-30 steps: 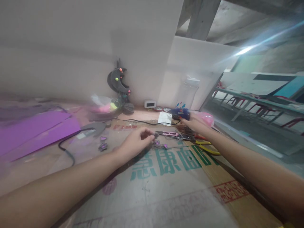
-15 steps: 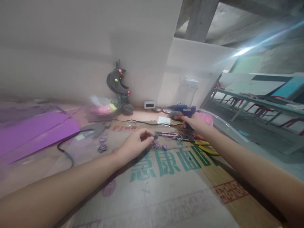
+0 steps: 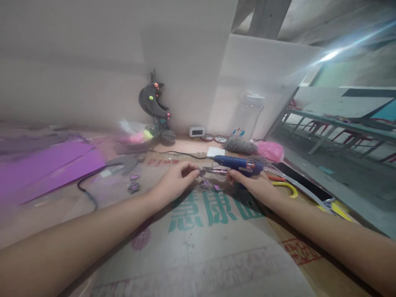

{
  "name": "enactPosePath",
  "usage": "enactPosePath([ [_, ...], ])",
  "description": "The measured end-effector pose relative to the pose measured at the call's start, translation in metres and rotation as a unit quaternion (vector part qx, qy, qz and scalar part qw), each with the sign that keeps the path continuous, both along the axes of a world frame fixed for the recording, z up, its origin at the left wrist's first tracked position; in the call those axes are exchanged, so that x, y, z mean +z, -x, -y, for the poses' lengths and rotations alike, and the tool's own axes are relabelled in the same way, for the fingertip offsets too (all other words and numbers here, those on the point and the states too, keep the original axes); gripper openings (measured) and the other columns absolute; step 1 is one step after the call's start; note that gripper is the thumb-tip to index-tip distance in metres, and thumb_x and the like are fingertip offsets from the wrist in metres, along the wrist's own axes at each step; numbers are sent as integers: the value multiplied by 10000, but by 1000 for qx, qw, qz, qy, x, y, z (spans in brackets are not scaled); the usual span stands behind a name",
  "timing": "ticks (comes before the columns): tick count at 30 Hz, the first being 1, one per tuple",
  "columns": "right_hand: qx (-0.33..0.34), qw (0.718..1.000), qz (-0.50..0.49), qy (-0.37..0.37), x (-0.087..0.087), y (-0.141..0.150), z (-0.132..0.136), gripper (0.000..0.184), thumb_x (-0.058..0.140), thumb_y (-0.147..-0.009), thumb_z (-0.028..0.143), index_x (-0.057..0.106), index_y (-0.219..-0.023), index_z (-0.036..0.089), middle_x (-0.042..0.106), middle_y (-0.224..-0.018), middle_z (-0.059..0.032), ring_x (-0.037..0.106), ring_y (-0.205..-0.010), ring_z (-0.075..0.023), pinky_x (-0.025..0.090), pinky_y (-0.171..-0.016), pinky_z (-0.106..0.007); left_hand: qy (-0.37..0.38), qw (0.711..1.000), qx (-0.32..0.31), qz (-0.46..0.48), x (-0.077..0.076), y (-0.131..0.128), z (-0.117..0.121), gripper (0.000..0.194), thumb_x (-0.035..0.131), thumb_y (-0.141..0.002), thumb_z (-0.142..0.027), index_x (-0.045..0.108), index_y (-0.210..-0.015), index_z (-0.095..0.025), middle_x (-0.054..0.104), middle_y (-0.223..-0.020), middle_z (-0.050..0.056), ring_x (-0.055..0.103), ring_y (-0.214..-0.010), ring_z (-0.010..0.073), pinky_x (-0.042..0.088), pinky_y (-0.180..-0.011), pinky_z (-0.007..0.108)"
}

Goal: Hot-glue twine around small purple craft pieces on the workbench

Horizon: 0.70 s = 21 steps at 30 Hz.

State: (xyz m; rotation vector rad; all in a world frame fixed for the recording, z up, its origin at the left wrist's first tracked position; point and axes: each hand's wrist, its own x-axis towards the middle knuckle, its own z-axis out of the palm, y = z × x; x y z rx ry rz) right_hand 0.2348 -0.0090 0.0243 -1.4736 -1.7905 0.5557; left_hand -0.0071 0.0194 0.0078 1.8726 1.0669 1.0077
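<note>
The left hand [image 3: 176, 181] is pinching a small grey piece [image 3: 202, 172] (too small to make out fully) mid-desk [image 3: 182, 145]. Apart from it, the right hand [image 3: 252, 183] is gripping a blue glue gun [image 3: 238, 163] with an orange spot, its nozzle pointing left. Printed cardboard [image 3: 192, 264] is giving both room toward the near edge. A dark-faced slab [image 3: 305, 180] is lying along the right edge; a clear bottle [image 3: 246, 117] is standing at the back edge, before a pale wall [image 3: 188, 74].

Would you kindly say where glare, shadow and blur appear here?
Head view: a light streaks glare at upper right; head view: soft shadow dims the wall; head view: the purple sheet blurs toward the left, the glue gun looks sharper.
</note>
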Motion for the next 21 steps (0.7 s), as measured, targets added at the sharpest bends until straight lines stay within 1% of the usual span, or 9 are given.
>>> enactPosePath([
  [2, 8, 1000, 3, -12, -5, 0, 3, 329, 611, -779, 525, 683, -847, 211, 720, -829, -45, 667, -815, -236, 520, -765, -340, 0, 1000, 1, 2, 1, 0, 0, 176, 545, -859, -323, 621, -902, -170, 670, -897, 28, 604, -806, 164, 450, -710, 263],
  [4, 24, 999, 14, -21, -7, 0, 6, 329, 616, -775, 533, 669, -885, 228, 721, -885, -40, 670, -853, -246, 524, -799, -357, -6, 1000, 3, 12, 0, 0, 0, 162, 543, -859, -311, 611, -894, -168, 666, -901, 30, 605, -814, 162, 452, -722, 264],
  [7, 32, 998, 41, -27, -5, 1, 8, 307, 598, -794, 527, 642, -832, 226, 712, -827, -38, 672, -790, -241, 539, -749, -352, 2, 999, -8, 41, -2, 0, -2, 152, 531, -863, -308, 585, -888, -168, 666, -889, 35, 617, -819, 164, 463, -738, 271],
  [11, 5, 997, 61, -49, -1, 2, 8, 287, 593, -792, 515, 629, -786, 230, 701, -752, -36, 666, -732, -243, 545, -706, -356, 13, 998, -11, 61, -7, 1, -4, 174, 538, -856, -336, 575, -896, -171, 671, -881, 46, 623, -823, 173, 475, -741, 283],
  [14, 20, 997, 62, -46, 0, 2, 8, 288, 588, -788, 520, 643, -815, 238, 698, -743, -34, 661, -715, -243, 548, -685, -353, 11, 998, -4, 64, -8, 2, -6, 174, 544, -854, -331, 571, -917, -171, 672, -897, 50, 622, -829, 171, 475, -748, 288],
  [16, 30, 996, 64, -54, 1, 3, 8, 286, 588, -788, 520, 651, -845, 247, 699, -766, -37, 658, -734, -245, 547, -708, -355, 17, 998, -5, 67, -8, 2, -6, 175, 545, -853, -318, 565, -942, -168, 674, -908, 54, 627, -837, 172, 473, -750, 292],
  [21, 53, 994, 75, -66, 0, 3, 7, 294, 578, -790, 521, 629, -785, 231, 682, -750, -39, 652, -734, -235, 541, -714, -347, 41, 997, -15, 60, -5, 1, -5, 226, 519, -865, -297, 563, -1041, -161, 687, -932, 69, 639, -870, 185, 471, -750, 302],
])
